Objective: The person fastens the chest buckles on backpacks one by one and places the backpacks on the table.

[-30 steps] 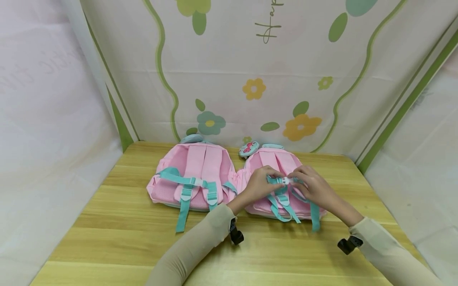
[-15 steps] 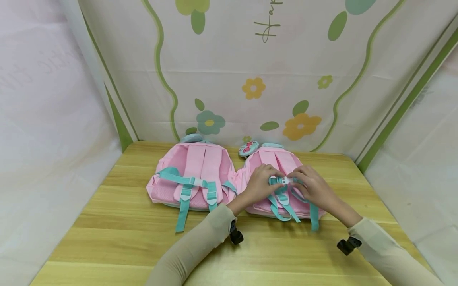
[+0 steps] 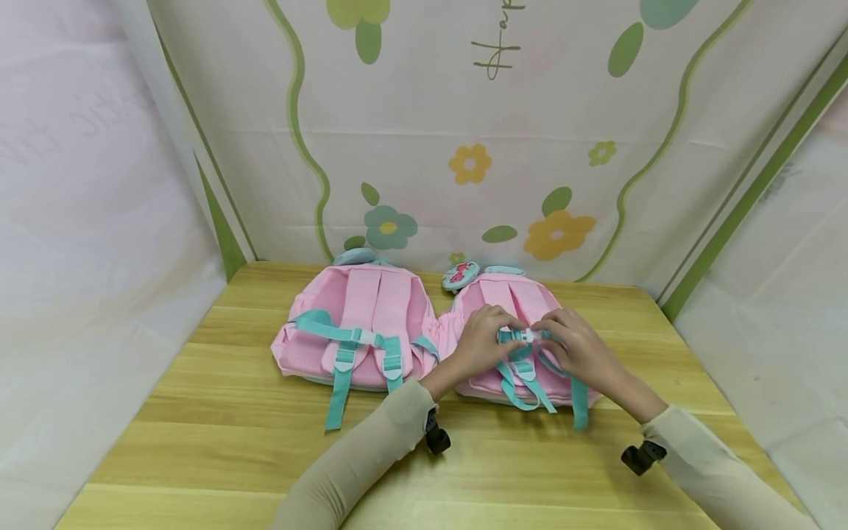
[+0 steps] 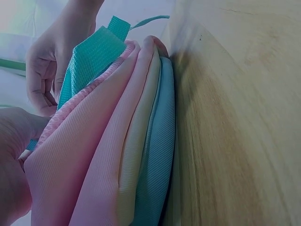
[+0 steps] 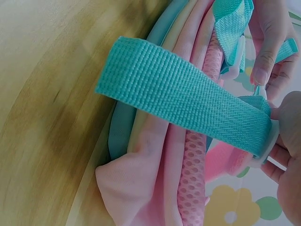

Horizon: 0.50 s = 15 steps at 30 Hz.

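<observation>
On the right-hand pink backpack (image 3: 477, 383), a white plastic buckle (image 3: 528, 336) on turquoise webbing sits between my two hands. My left hand (image 3: 482, 340) pinches the buckle's left side with thumb and fingers. From the other side, my right hand (image 3: 581, 352) pinches its right part, with fingertips covering that end. A loose turquoise strap end (image 5: 178, 89) hangs below the right hand, threaded through a white adjuster (image 5: 268, 143). In the left wrist view the backpack's pink side (image 4: 84, 155) hides most of the buckle area.
A second pink backpack (image 3: 305, 353) lies at the left, touching the first, its turquoise chest strap (image 3: 327, 329) running across. A round turquoise charm (image 3: 460, 276) lies between their tops. The wooden table (image 3: 218, 442) ends at a flower-print cloth (image 3: 424, 184).
My right hand has shifted very slightly left, and the hanging strap end has swung a little left with it. My left hand moved slightly right early on. Both backpacks stay put.
</observation>
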Available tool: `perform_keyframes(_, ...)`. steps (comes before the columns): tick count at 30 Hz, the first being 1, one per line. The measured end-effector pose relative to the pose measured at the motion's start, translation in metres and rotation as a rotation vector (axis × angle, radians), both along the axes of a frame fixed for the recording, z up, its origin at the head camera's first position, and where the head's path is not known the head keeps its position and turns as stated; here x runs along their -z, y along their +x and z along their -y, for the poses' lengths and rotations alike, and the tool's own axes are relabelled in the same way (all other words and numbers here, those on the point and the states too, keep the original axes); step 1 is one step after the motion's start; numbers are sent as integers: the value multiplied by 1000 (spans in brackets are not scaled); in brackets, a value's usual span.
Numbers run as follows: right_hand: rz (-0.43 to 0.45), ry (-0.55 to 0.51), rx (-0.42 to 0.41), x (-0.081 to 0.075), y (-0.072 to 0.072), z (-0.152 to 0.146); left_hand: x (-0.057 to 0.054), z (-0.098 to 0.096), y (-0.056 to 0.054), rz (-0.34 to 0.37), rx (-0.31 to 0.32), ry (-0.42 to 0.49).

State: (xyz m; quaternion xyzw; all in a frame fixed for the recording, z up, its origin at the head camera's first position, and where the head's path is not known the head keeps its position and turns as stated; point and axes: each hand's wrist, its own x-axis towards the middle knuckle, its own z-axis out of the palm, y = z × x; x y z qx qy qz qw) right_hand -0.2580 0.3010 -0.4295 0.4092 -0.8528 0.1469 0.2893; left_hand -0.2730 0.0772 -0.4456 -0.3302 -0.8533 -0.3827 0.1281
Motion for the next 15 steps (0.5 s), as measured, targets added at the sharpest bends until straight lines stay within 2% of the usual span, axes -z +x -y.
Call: perform_keyframes(15,3,-48,-14,4,1,2,2,-2,0,-22,-20,10)
